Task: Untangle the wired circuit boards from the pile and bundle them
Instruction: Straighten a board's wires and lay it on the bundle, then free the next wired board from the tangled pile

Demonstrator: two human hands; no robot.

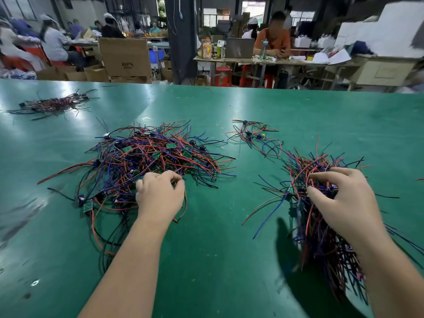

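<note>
Tangled pile (156, 154) of wired circuit boards left of centre on green worktop (229, 249). Left grip (160, 193) curled at pile's near edge, pinching wires. Right grip (344, 198) clasped round gathered bundle (321, 244), at right.

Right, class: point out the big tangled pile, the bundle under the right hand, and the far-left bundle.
Tangled pile (149, 157): head view, its wire-covered middle.
Held bundle (321, 244): head view, its lower wires.
Far-left bundle (55, 103): head view, its middle.
</note>
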